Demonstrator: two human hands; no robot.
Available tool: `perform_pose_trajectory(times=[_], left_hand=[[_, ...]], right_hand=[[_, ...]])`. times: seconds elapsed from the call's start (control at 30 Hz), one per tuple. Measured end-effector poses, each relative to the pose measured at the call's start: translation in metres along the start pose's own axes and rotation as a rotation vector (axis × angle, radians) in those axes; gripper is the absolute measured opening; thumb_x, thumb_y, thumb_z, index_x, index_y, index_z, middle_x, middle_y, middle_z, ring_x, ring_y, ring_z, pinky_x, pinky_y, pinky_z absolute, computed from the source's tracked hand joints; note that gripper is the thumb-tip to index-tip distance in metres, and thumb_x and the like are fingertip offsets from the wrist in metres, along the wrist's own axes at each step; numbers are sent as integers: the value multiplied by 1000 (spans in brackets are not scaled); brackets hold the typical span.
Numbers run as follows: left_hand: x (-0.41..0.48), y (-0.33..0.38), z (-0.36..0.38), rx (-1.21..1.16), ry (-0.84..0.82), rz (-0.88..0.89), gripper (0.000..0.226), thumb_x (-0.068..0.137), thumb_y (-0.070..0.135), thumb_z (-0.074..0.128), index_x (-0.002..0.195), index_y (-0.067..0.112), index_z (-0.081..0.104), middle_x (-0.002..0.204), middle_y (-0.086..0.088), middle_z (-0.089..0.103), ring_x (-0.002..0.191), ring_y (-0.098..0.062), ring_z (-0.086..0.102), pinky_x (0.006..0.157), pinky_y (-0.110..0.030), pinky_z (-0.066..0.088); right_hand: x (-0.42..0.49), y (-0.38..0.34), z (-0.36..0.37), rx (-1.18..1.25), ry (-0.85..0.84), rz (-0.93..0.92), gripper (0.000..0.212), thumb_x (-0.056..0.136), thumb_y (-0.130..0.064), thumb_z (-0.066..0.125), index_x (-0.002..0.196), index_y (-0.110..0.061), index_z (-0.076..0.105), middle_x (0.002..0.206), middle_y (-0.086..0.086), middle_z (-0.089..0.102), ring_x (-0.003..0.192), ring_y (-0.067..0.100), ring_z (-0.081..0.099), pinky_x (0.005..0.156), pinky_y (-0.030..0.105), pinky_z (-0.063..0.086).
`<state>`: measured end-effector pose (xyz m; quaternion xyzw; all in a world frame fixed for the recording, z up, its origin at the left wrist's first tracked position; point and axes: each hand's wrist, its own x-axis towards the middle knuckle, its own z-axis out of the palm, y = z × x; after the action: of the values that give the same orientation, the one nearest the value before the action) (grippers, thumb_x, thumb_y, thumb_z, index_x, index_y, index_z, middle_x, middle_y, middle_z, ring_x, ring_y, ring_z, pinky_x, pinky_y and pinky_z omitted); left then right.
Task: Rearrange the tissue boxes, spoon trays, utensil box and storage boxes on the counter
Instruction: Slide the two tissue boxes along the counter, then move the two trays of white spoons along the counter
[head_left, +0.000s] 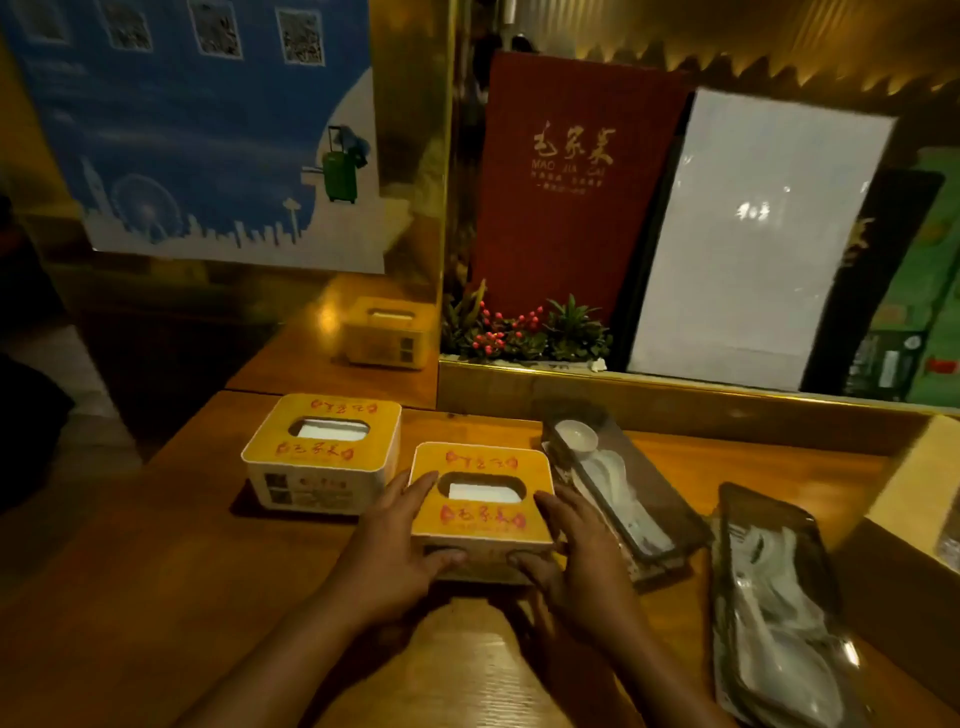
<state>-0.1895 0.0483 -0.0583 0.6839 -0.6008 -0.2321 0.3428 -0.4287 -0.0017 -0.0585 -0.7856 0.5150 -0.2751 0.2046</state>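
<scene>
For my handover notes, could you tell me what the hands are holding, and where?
Both hands, left and right, hold the nearer tissue box by its left and right sides, thumbs on its front face.

1. A restaurant counter (156, 597) is showing here; a red menu (566, 187) is leaning at the far wall.
2. Branded tissue boxes (322, 452) are sitting near; spoon trays (623, 493) are lying right.

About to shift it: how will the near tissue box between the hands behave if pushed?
The near tissue box looks rigid, probably light. Low and broad, it should slide on the counter, not tip. With the left hand and right hand flanking it, twisting seems unlikely.
</scene>
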Motion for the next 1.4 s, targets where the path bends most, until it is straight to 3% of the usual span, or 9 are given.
perform_pose_trajectory(times=[0.4,0.53,0.63,0.73,0.87,0.97,1.07,1.23,1.4], left_hand=[[0,10,4,1,-12,-103,100,83,26,80,158,42,16,168,10,14,155,-22,13,120,-55,29],[2,26,2,127,-1,-56,98,80,35,82,157,39,22,169,8,7,154,-24,12,119,-50,28],[1,56,8,225,73,62,91,79,48,79,155,40,29,169,11,5,153,-19,14,115,-44,34],[-6,89,30,163,74,244,69,86,45,74,147,39,44,165,17,15,137,-2,31,102,-21,39],[-17,108,67,89,59,423,53,88,42,67,139,31,55,144,15,49,129,-4,48,105,-25,45],[-20,106,90,15,13,420,52,89,45,63,139,31,55,138,18,52,122,2,49,100,-18,47],[-27,99,110,51,-69,434,62,91,49,62,148,32,47,154,16,39,140,-1,35,111,-11,27],[-32,88,128,129,-145,434,65,96,45,59,155,28,37,161,24,12,155,-5,4,122,-20,12],[-32,82,138,202,-40,494,52,98,31,61,149,23,50,162,11,28,153,-11,20,116,-20,20]], right_hand=[[7,8,-25,-40,-218,-112,94,84,-40,75,158,-33,17,164,-4,21,148,21,27,115,36,35],[14,37,-70,-382,-83,20,96,80,-59,68,157,-36,16,168,6,6,153,33,9,122,48,23],[13,59,-88,-613,-212,169,100,76,-70,53,159,-30,13,165,22,10,151,43,9,122,58,7],[5,65,-90,-660,-235,200,92,82,-64,57,158,-34,16,162,22,19,145,44,24,119,58,9],[-15,55,-81,-664,-171,179,76,81,-51,64,151,-41,36,155,18,36,135,43,39,114,54,25],[-32,57,-64,-673,-95,163,72,62,-50,78,132,-43,61,125,15,63,102,39,62,85,51,51],[-50,54,-56,-661,-17,114,71,56,-58,73,125,-41,65,107,8,61,85,31,59,69,43,52],[-65,48,-51,-590,20,92,73,65,-55,68,133,-31,58,112,7,54,91,27,53,70,39,51],[-75,49,-67,-549,-17,39,72,81,-54,57,148,-35,41,131,5,48,115,29,51,93,39,47]])
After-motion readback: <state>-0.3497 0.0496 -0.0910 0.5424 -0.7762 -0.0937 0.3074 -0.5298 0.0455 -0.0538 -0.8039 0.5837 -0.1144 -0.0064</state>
